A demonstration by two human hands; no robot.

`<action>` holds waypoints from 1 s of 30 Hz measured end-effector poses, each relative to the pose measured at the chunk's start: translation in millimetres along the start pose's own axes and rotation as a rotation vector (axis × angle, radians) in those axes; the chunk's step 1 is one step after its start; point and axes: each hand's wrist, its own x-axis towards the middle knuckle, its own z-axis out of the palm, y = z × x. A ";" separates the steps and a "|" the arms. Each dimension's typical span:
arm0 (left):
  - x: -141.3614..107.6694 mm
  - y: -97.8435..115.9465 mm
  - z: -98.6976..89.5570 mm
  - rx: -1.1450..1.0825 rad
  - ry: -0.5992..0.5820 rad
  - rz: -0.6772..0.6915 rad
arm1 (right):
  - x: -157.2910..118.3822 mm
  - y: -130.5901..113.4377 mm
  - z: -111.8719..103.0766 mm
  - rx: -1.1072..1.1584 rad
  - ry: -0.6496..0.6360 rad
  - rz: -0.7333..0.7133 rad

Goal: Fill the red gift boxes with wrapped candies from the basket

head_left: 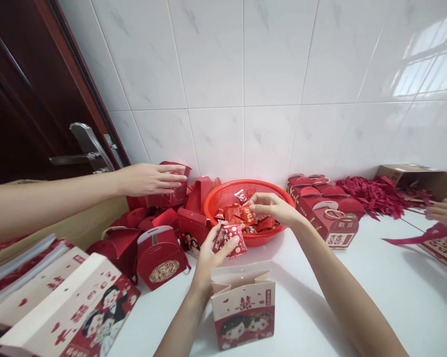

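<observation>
My left hand (210, 250) is closed around a few wrapped candies (236, 241), held at the near rim of a red plastic basket (213, 198). My right hand (273, 207) reaches over the basket and pinches a red candy packet (247, 215) between thumb and fingers. More red-wrapped candies (266, 224) lie inside the basket. Upright between my forearms stands a paper gift bag (243, 307) with a cartoon couple on it, its top open.
Another person's hand (149, 179) reaches from the left to red gift boxes (163, 263). Printed bags (93, 307) stand at the near left. Right of the basket are red boxes (335, 225), ribbons (375, 196), a cardboard box (416, 173) and another person's hand (446, 210).
</observation>
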 end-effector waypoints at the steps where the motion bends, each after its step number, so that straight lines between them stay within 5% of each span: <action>1: -0.5 0.1 0.6 0.007 0.003 0.013 | -3.3 -6.8 5.0 0.028 -0.052 -0.020; 5: -4.6 3.4 4.5 -0.005 0.015 0.029 | -13.2 -24.5 32.3 -0.016 -0.165 -0.089; 11: -9.9 12.3 8.7 0.009 0.085 0.008 | -14.2 -26.9 59.2 -0.118 -0.080 -0.154; 15: -9.9 13.1 7.0 0.008 0.094 0.086 | -8.5 -21.6 35.1 -0.158 -0.067 -0.150; 17: -9.1 12.4 5.1 0.004 0.108 0.124 | -2.4 -12.6 10.2 -0.326 0.107 -0.132; 19: -8.2 11.7 3.5 0.006 0.113 0.130 | 5.9 0.7 -16.3 -0.664 0.268 0.055; 23: -7.9 11.3 2.3 0.023 0.116 0.119 | 25.2 29.4 -51.4 -0.994 0.091 0.426; 30: -7.5 10.0 1.7 0.020 0.079 0.120 | 43.8 50.4 -50.3 -1.010 -0.181 0.573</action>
